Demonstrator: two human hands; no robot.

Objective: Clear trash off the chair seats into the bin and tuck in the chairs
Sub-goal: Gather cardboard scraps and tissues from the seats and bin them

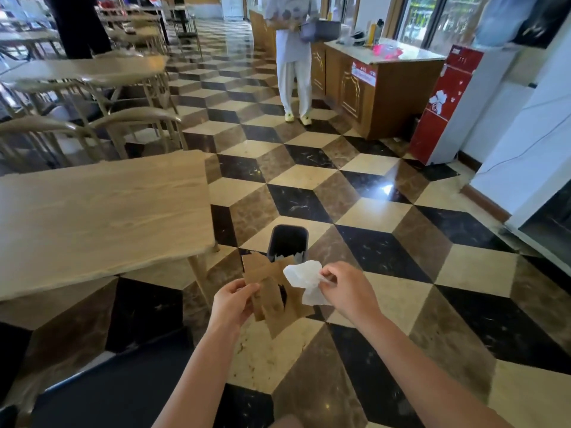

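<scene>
Both hands grasping trash just short of bin [287, 242]: left hand [232, 301] w/ cardboard [269, 296], right hand [347, 290] w/ tissue [304, 278]. Best reach over opening, then release.

A dark bin [287, 242] stands on the chequered floor [386, 273].
</scene>
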